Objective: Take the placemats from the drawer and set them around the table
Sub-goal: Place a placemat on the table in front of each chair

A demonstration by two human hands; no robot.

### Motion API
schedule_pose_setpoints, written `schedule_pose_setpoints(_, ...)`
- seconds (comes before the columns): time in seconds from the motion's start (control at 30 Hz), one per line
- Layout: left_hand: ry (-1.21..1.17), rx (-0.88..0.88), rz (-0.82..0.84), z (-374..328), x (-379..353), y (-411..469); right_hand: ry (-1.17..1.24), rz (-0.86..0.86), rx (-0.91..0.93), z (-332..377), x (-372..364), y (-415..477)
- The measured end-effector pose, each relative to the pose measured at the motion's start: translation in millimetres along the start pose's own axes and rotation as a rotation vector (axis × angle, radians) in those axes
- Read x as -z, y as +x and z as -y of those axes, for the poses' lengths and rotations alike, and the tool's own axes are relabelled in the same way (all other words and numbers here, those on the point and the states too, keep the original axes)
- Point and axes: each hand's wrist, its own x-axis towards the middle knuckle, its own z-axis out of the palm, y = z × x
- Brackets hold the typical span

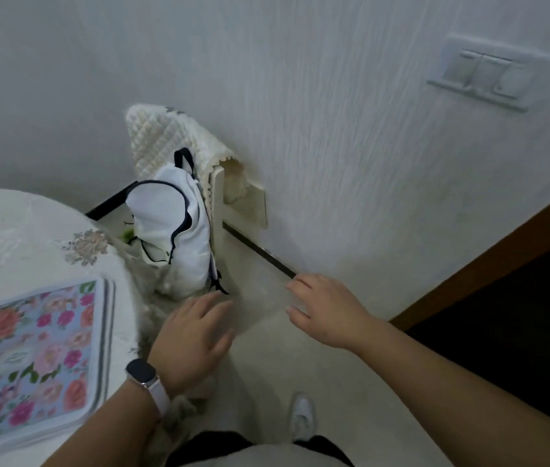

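Left hand (192,335): fingers (221,306) straight and loosely spread, holding nothing, over the floor (300,369) just beside the desk (14,230).
Right hand (329,313): fingers relaxed, slightly apart, empty, near the wall (351,163).
Placemats (31,358): floral stack lying on the desk corner, left of the left hand.
Ahead: white backpack (172,227) on a quilt-covered chair (162,136).

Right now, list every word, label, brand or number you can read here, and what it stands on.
None can be read.
Top placemat: pale oval mark in its middle, too blurred to read.
Watch: screen dark, no digits.
Wall switch: no marking visible.
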Motion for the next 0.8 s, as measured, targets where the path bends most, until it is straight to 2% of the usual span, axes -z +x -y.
schedule_pose_setpoints(0.33, -0.03, 0.183, -0.037, 28, 7, 41, 0.033, 0.039, 0.119, -17, 15, 84)
schedule_pose_setpoints(0.5, -0.071, 0.299, -0.042, 68, 3, 54, -0.01, 0.07, 0.248, 7, 13, 145)
schedule_pose_setpoints(0.8, -0.148, 0.49, -0.174, 178, 18, 79, -0.188, 0.138, 0.45, 77, 33, 278)
